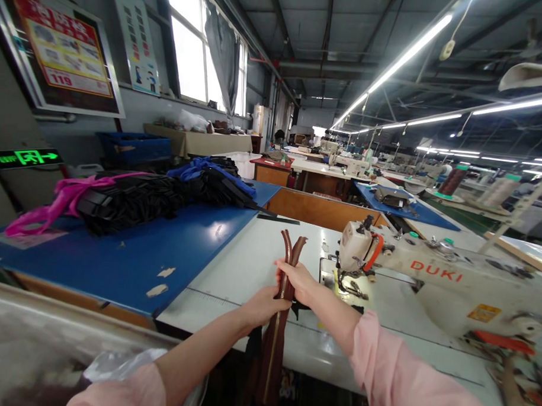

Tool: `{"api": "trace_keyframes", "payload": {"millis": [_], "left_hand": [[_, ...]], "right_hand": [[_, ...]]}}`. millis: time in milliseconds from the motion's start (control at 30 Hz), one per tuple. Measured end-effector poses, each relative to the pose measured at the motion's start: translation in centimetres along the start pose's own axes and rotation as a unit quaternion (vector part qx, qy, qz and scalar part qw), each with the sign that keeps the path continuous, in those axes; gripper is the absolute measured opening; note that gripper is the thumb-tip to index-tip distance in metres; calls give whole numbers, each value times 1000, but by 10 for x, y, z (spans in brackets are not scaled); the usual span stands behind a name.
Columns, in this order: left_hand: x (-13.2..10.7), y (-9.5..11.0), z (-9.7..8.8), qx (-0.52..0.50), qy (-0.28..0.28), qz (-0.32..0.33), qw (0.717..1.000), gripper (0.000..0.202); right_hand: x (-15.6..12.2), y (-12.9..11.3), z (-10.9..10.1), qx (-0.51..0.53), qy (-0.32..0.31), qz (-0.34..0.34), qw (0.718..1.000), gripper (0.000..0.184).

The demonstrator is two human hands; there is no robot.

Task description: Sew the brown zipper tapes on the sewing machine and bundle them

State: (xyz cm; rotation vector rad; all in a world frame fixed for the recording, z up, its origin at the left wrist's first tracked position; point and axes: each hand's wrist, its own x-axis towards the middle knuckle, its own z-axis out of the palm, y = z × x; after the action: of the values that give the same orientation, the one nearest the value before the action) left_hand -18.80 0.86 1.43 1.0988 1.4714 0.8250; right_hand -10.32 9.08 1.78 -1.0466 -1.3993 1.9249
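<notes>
A brown zipper (pixel 272 354) with metal teeth hangs between my two hands, over the front edge of the white sewing table. Its top end splits into two curled tapes above my fingers. My left hand (pixel 267 306) is closed around the zipper's middle, thumb across it. Just above, my right hand (pixel 298 282) grips the zipper near the split. To the right of my hands stands a white sewing machine (pixel 356 247) marked DUKI, its presser foot over a metal plate. Some dark material lies on the table just behind my right wrist.
A blue tabletop (pixel 194 242) to the left bears a bundle of black strips (pixel 133 198) tied with pink cloth and another tied with blue. Clear plastic (pixel 118 363) sits at the lower left. Thread cones (pixel 454 181) stand at the right. More sewing stations fill the background.
</notes>
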Motion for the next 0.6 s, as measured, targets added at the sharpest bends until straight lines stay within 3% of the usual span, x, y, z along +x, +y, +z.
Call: {"api": "trace_keyframes", "payload": {"millis": [133,200,300,467,600], "left_hand": [[-5,8,-9,22,-13,14,1000,14],[-6,10,-14,38,-16,21,999,16],[-5,10,-20,74,-10,34,997,16],[-4,13,-27,186,-20,49,981,15],[-9,22,-23,294,-28,69,953,22]], "right_hand": [[-21,3,-17,-84,-117,21,989,36],[-32,4,-28,-212,-161,23,964,30],[-44,2,-42,-418,-142,-9,897,10],[-62,-13,-56,-539,-121,-59,831,26],[-82,-19,-52,-629,-130,-93,761,31]]}}
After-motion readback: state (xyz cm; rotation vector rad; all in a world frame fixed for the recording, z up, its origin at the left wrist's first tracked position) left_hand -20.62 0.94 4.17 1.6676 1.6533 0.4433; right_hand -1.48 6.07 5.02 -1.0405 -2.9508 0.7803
